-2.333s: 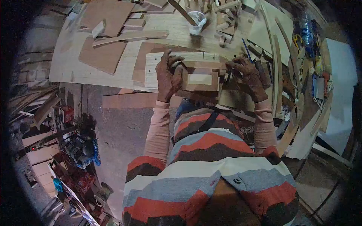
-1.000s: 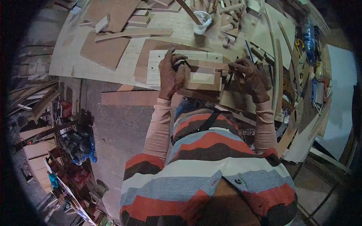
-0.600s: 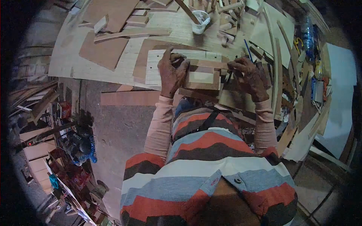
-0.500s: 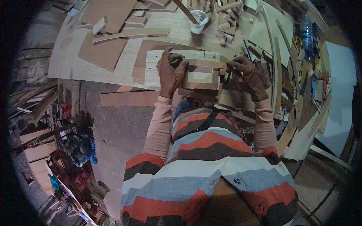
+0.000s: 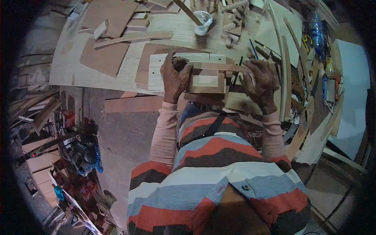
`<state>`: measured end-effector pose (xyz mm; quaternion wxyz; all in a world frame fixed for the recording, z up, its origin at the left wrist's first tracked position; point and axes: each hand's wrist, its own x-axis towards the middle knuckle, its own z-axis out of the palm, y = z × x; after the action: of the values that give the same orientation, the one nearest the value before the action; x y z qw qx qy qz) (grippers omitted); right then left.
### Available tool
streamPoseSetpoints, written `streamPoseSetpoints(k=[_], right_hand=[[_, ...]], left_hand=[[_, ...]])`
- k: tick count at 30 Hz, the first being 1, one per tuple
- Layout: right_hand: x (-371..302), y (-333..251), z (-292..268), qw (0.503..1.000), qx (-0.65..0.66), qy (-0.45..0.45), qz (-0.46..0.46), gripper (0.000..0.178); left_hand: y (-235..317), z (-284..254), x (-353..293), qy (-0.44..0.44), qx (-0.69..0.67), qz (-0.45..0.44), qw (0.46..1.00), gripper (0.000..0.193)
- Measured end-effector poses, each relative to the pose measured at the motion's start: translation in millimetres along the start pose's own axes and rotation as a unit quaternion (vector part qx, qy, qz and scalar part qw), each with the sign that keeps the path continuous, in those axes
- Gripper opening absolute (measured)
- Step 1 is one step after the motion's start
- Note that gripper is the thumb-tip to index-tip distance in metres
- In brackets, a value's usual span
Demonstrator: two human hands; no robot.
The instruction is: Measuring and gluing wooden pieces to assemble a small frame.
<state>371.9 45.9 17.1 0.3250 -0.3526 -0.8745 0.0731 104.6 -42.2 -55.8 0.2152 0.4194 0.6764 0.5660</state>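
A small rectangular wooden frame [image 5: 206, 89] with a pale centre lies on a light board [image 5: 156, 81] near the front edge of the bench. Along its far side runs a thin wooden strip [image 5: 232, 67], sticking out past the frame's right corner. My right hand [image 5: 260, 80] is closed with its fingers on the strip's right end. My left hand [image 5: 176, 78] is closed at the frame's left end, thumb and finger curled together by the strip's other end. Its fingers partly cover that end, and the exact grip is hard to see.
A white plastic cup [image 5: 203, 23] with a wooden stick stands at the back. Brown panels [image 5: 103, 56] and a long strip [image 5: 133, 38] lie to the left. Wood offcuts [image 5: 232, 29], a blue pencil [image 5: 253, 49] and long battens [image 5: 288, 78] are to the right.
My right hand has shifted slightly right, and the strip now extends farther right past the frame. The left hand stays at the frame's left end.
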Motion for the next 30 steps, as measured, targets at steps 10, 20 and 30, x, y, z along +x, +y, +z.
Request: streamPoseSetpoints(k=[10,20,30], right_hand=[[-53.1,-29.2,22.0,0.925,0.207,-0.119,0.295,0.025],[-56.7,-53.6,24.3,0.923,0.172,-0.098,0.331,0.038],[-75.3,-67.3,42.6,0.773,0.345,-0.075,0.528,0.025]], left_hand=[[-5.9,-8.8,14.5,-0.101,0.129,0.053,0.985,0.044],[-19.9,-15.1,21.6,-0.129,0.193,0.083,0.969,0.045],[2.0,-20.7,20.0,-0.179,0.205,0.043,0.961,0.046]])
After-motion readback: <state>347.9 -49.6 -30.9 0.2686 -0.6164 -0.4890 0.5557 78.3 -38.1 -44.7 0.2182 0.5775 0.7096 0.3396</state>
